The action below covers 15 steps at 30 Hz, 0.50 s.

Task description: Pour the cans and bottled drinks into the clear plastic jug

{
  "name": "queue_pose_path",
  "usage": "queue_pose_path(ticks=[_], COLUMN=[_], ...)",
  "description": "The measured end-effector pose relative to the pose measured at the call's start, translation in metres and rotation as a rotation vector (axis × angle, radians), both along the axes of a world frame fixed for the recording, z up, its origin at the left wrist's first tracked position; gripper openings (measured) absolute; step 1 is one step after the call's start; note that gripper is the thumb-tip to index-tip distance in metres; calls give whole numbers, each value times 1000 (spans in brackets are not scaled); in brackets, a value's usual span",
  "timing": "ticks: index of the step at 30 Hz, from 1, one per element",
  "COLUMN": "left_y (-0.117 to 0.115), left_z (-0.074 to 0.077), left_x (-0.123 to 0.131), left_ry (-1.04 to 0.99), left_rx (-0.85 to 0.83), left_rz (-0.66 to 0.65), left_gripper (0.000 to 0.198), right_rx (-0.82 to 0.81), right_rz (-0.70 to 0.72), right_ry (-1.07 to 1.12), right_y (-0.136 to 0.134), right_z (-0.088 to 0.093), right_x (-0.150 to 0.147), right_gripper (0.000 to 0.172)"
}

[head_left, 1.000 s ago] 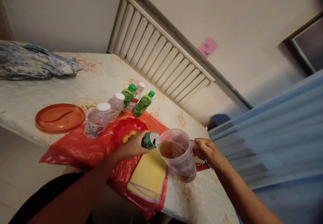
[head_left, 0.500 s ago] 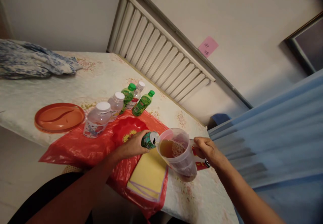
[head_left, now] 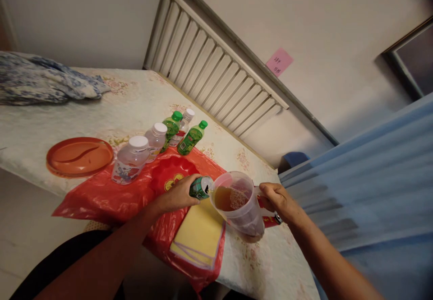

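My left hand point(head_left: 182, 192) is closed around a green drink can point(head_left: 199, 189), tipped so its opened top meets the rim of a clear plastic pitcher point(head_left: 241, 221). Amber liquid with some foam stands inside the pitcher, which leans toward the can. By its handle, my right hand point(head_left: 276, 200) grips the pitcher. Behind that hand a red can point(head_left: 270, 220) lies or stands partly hidden. Below the green can is a folded yellow cloth point(head_left: 199, 234). A red scalloped dish point(head_left: 169, 170) sits just past my left hand, partly covered by it.
Red plastic sheeting point(head_left: 101, 196) lies under the dish and cloth. Clear white-capped bottles point(head_left: 130, 162) and green bottles point(head_left: 191, 138) stand beyond. An orange lid-like plate point(head_left: 79, 156) is at the left, a patterned fabric point(head_left: 43, 81) farther back. A radiator point(head_left: 216, 61) lines the wall; blue curtain point(head_left: 379, 178) hangs right.
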State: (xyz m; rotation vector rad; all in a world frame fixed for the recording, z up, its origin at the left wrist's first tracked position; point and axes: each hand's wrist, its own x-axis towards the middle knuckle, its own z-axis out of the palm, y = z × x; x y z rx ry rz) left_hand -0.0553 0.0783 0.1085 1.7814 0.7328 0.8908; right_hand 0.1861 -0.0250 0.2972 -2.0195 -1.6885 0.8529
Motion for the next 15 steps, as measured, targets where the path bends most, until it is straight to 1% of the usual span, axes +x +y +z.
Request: queue_pose_path(ticks=[15], left_y=[1], left_z=[-3], left_x=[0], left_ry=[14], left_rx=[4], left_rz=[-14], left_gripper=[62], right_rx=[-4], right_rz=[0], right_ry=[-14], right_y=[1], right_z=[3], right_x=[-4], right_gripper=[42])
